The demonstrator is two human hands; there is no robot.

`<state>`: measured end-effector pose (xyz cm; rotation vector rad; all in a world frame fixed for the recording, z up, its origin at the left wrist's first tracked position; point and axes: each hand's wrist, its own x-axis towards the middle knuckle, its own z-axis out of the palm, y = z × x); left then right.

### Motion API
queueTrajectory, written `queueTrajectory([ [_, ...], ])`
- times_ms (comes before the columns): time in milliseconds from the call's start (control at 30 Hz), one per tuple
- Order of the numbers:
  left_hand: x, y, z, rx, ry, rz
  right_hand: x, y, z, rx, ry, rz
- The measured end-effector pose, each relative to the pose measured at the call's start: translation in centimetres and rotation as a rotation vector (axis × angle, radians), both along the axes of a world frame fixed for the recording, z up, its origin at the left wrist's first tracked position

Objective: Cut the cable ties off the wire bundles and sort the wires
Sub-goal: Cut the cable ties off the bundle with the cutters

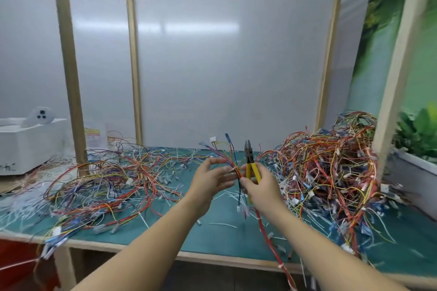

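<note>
Yellow-handled cutters (251, 168) are standing upright in your right hand (261, 185). Its fingers are curling round the handles, and the dark head is pointing up, clear of the wires.

A small wire bundle (233, 160) is sitting between your two hands above the green mat (224, 234). It is fanning out upward and trailing white connectors below. Your right thumb seems to be pressing it against the cutters, but blur is hiding the exact grip.

Your left hand (211, 178) is lying open, fingers nearly straight, tips touching the bundle's left side.

Loose wires (101, 182) are spreading across the mat's left. A tall tangled heap (331, 168) is piling up on the right. Cut white ties (222, 225) are littering the mat between them.
</note>
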<state>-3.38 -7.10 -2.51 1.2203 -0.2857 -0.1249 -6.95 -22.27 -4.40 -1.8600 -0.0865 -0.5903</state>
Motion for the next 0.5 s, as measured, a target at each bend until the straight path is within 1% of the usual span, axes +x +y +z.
queueTrajectory([
  [67, -0.2, 0.3, 0.4, -0.078, 0.070, -0.067, -0.1, -0.1, 0.3, 0.014, 0.004, -0.012],
  [133, 0.0, 0.4, 0.3, -0.076, 0.029, -0.094, 0.1, -0.1, 0.6, 0.015, 0.001, -0.016],
  [200, 0.0, 0.2, 0.1, -0.023, -0.051, -0.067, 0.3, -0.1, 0.9, 0.001, 0.002, -0.001],
  [267, 0.0, -0.1, 0.0, 0.017, -0.087, -0.013, 0.6, 0.2, 1.0, -0.009, 0.009, 0.013],
  [400, 0.2, -0.3, 0.0, 0.038, -0.098, 0.054, 1.0, 0.6, 1.4, 0.061, 0.014, 0.059],
  [500, 0.5, -0.2, 0.0, 0.055, -0.089, 0.070, 1.2, 0.8, 1.1, 0.071, 0.016, 0.082],
])
